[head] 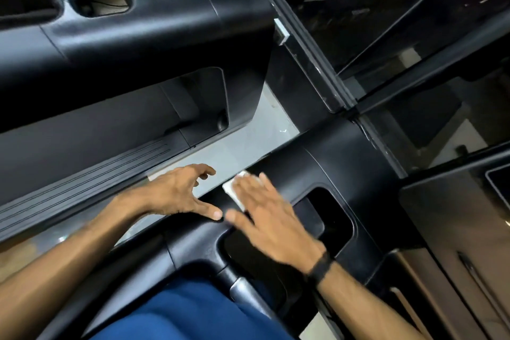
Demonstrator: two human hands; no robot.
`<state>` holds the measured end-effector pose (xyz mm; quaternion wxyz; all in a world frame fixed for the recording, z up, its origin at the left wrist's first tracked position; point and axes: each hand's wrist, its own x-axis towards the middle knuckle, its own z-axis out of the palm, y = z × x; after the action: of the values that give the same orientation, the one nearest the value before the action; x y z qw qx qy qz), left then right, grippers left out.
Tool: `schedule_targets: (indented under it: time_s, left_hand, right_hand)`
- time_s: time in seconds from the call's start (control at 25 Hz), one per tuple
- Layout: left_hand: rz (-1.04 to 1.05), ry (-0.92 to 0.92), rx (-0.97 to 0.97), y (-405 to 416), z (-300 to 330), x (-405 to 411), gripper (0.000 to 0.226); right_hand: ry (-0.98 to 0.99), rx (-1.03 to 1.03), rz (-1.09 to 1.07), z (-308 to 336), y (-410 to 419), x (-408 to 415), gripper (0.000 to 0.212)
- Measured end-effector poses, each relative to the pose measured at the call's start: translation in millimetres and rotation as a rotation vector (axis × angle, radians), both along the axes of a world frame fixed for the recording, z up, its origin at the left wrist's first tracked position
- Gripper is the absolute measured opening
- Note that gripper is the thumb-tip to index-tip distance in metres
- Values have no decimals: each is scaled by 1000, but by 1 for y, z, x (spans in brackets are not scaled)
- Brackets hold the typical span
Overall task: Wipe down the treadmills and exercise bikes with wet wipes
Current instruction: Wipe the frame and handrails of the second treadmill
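A white wet wipe (234, 192) lies flat on the black plastic console of the near treadmill (345, 163). My right hand (270, 218) presses down on it with straight, spread fingers, so only the wipe's left edge shows. My left hand (179, 194) hovers just left of it over the console's edge, fingers loosely spread, its thumb tip close to my right thumb, holding nothing. A black band circles my right wrist.
A second black treadmill (132, 44) stands beyond a strip of pale floor (242, 146), with its ribbed side rail (82, 182) at left. Dark glass panels and black frames (358, 96) rise at right. A recessed cup pocket (334, 215) sits right of my right hand.
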<state>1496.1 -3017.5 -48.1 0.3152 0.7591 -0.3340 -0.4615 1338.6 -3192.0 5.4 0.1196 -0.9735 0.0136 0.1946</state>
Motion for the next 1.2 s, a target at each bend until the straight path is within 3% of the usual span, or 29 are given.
schedule_targets:
  time_s: [0.08, 0.16, 0.24, 0.32, 0.48, 0.64, 0.72, 0.8, 0.88, 0.96, 1.04, 1.2]
  left_hand:
    - [129, 34, -57, 5, 0, 2, 122]
    - [252, 3, -69, 7, 0, 10, 117]
    - [313, -41, -78, 4, -1, 13, 104]
    - [346, -59, -95, -3, 1, 12, 92]
    - [370, -84, -137, -17, 13, 5, 70]
    - [423, -93, -109, -8, 9, 2, 59]
    - [448, -87, -91, -2, 3, 1, 59]
    - [461, -86, -103, -1, 0, 0, 58]
    - [467, -60, -129, -6, 1, -1, 52]
    - [457, -57, -124, -7, 2, 1, 48]
    - [427, -65, -110, -7, 0, 5, 49]
    - [399, -47, -95, -17, 3, 6, 59]
  right_hand:
    - [-81, 20, 72, 8, -27, -18, 69]
    - [-125, -80, -187, 11, -85, -6, 61]
    - [-81, -210, -421, 15, -119, 25, 68]
    - [38, -328, -305, 3, -84, 54, 86]
    - [238, -137, 156, -19, 9, 70, 92]
    - [414, -279, -112, -12, -67, 107, 99]
    - [475, -351, -108, -16, -61, 116, 98]
    - [435, -303, 92, -25, -5, 103, 99]
    - [271, -137, 252, -21, 44, 67, 97]
    - [141, -76, 298, -1, 41, 35, 90]
    - [32, -161, 166, 9, -13, 15, 90]
    - [70, -424, -395, 11, -120, 0, 108]
